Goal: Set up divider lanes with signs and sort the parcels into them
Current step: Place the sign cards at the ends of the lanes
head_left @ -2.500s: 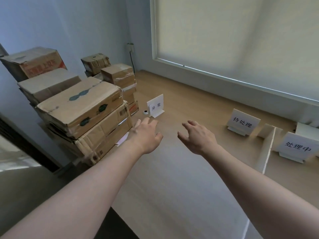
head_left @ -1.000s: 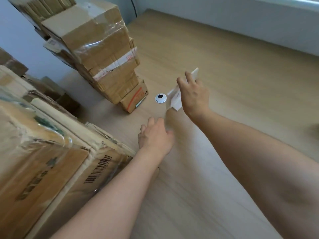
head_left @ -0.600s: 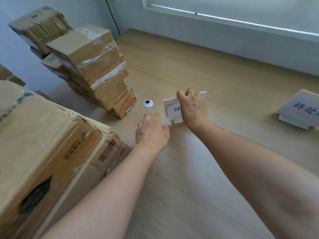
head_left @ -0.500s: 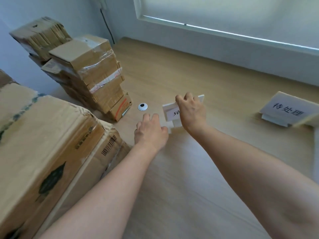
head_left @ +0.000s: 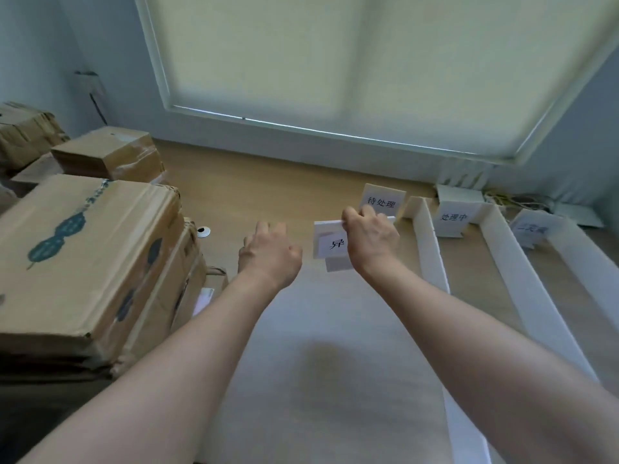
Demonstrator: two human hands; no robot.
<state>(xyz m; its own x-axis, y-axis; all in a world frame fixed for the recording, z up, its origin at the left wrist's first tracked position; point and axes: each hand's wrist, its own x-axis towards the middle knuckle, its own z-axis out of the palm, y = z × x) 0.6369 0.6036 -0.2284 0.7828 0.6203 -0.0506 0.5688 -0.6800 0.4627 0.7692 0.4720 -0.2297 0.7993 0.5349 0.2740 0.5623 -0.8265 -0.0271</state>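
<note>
Pinching the top edge of a white sign [head_left: 330, 244], the right hand [head_left: 371, 241] lifts it over bare tabletop [head_left: 254, 189]; the left hand [head_left: 269, 254] hovers beside, fingers loosely curled.

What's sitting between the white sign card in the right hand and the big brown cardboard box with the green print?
In the head view, the left hand hovers between the white sign card and the big cardboard box; past it, bare wooden tabletop.

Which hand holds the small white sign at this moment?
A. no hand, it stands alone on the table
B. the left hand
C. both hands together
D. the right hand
D: the right hand grips the top edge of the white sign, while the left hand hovers beside it without touching.
</note>
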